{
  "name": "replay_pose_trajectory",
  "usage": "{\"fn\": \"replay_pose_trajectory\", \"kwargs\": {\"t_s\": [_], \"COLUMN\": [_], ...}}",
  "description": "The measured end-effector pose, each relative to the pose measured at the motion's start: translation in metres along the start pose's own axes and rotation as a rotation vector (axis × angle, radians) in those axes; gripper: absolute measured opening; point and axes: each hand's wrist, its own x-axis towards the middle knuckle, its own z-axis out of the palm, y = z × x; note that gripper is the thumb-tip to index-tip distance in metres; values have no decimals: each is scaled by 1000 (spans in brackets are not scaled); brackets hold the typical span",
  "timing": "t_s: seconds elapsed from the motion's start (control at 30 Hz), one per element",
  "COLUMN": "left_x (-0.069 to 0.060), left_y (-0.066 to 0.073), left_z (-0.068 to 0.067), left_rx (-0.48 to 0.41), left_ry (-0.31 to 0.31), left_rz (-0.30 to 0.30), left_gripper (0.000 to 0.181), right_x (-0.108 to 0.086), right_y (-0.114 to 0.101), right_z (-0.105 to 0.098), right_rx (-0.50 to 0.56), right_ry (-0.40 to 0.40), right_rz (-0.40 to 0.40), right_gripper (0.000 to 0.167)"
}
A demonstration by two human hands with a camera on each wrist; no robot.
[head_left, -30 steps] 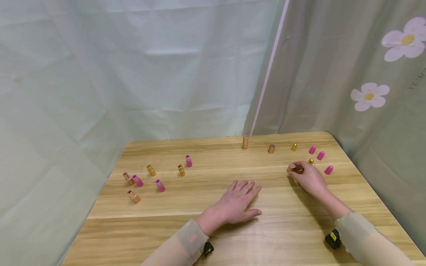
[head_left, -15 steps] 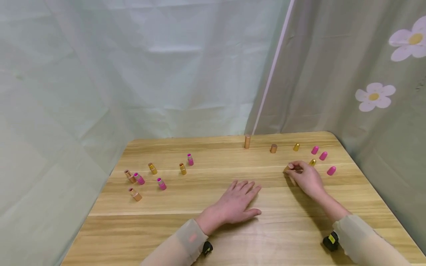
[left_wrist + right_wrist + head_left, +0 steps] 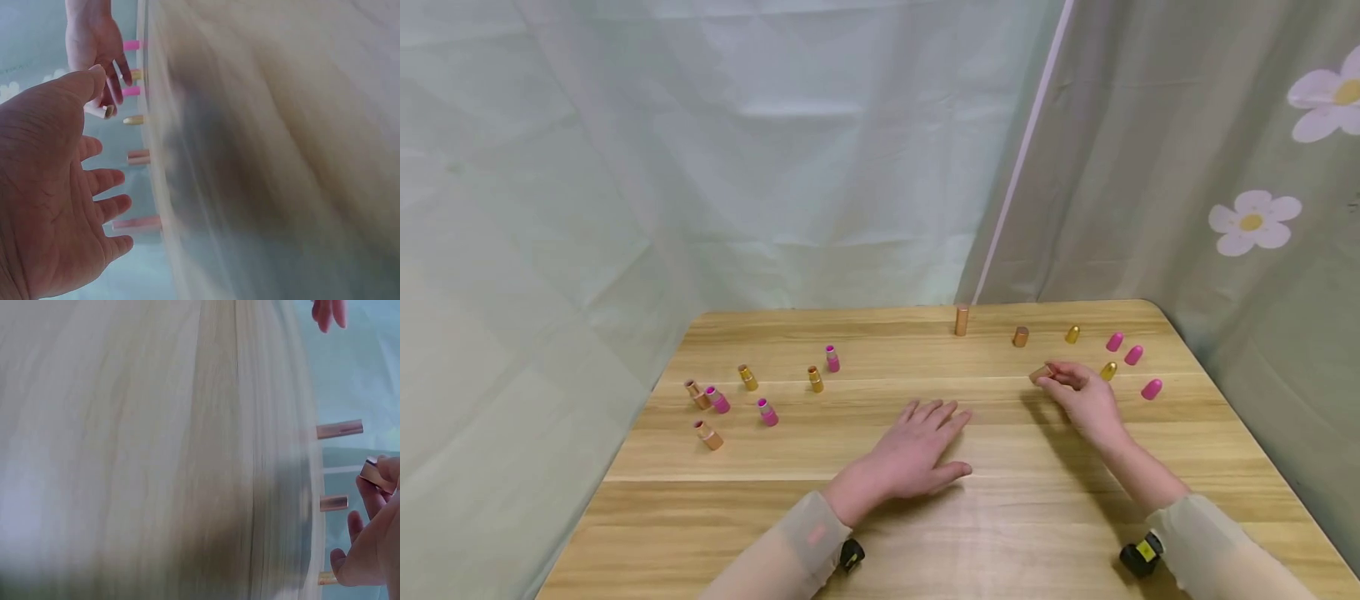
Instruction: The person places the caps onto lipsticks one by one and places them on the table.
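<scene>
My right hand (image 3: 1086, 408) pinches a copper lipstick cap (image 3: 1040, 374) between thumb and fingers, tilted and held above the table. Its hollow end shows in the left wrist view, where the cap (image 3: 107, 112) points toward my left hand. My left hand (image 3: 910, 454) hovers palm down over the middle of the table, fingers spread, holding nothing. Behind the right hand stand a short copper cap (image 3: 1021, 337) and a taller copper tube (image 3: 962, 321). Close to the right hand's knuckles is a gold bullet-shaped cap (image 3: 1108, 372).
At the right stand another gold cap (image 3: 1072, 334) and pink caps (image 3: 1152, 389). Several uncapped lipstick tubes are at the left: copper (image 3: 708, 436), pink (image 3: 767, 412) and gold (image 3: 816, 379). A curtain (image 3: 820, 167) hangs behind the wooden table (image 3: 700, 533).
My right hand has moved a little left with the copper cap, which now tilts more. My left hand has shifted slightly left. The head view has turned slightly left.
</scene>
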Motion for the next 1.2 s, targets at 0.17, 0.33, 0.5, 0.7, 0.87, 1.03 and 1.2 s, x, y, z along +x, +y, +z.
{"fn": "replay_pose_trajectory", "kwargs": {"t_s": [0.17, 0.33, 0.5, 0.7, 0.87, 1.03, 1.2], "left_x": [-12, -28, -45, -61, -76, -95, -114], "left_y": [-13, -29, -41, -50, -60, -70, -81], "left_z": [-5, -9, -14, -22, -30, -40, -53], "left_rx": [-20, -26, -60, -77, -76, -61, -16], "left_ry": [25, 74, 119, 198, 267, 316, 385], "left_rz": [-23, -54, -100, -137, -163, -185, -187], "left_gripper": [77, 78, 77, 73, 69, 66, 66], "right_x": [-1, -2, -5, -7, -7, -5, -5], "right_y": [-4, -6, -8, -12, -14, -15, -16], "right_z": [5, 14, 23, 29, 31, 32, 29], "right_rx": [100, 254, 342, 368, 355, 331, 330], "right_ry": [-7, -15, -27, -44, -48, -41, -44], "right_rz": [70, 114, 133, 151, 154, 156, 170], "right_gripper": [58, 56, 50, 47, 51, 53, 56]}}
